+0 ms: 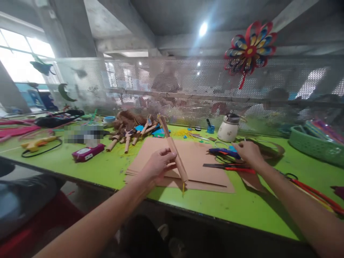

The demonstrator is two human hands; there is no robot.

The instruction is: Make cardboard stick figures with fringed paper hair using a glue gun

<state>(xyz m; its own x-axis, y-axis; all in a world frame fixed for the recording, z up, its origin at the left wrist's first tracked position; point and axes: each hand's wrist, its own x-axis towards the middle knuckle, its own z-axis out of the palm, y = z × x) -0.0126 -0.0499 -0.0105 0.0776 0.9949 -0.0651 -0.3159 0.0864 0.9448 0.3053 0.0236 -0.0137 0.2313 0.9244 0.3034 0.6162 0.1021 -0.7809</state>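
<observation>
In my left hand (161, 163) is a rolled brown paper tube (177, 157), pinched between thumb and fingers near its middle. The tube tilts above the stacked brown paper sheets (150, 154), its frayed upper end leaning left and a yellow strand hanging from its lower end. My right hand (247, 152) is at the right of the sheets, fingers drawn together; what they hold, if anything, is too small to make out. Close to these fingers lies a blue tool (224, 152), perhaps a glue gun. Scissors with red handles (228, 167) lie just below it.
Several similar paper tubes with brown fibre (127, 139) lie at the back left. A purple tissue pack (88, 153) and a yellow glue gun (40, 143) are farther left. A white kettle (228, 129) and a green basket (314, 148) stand at the back right.
</observation>
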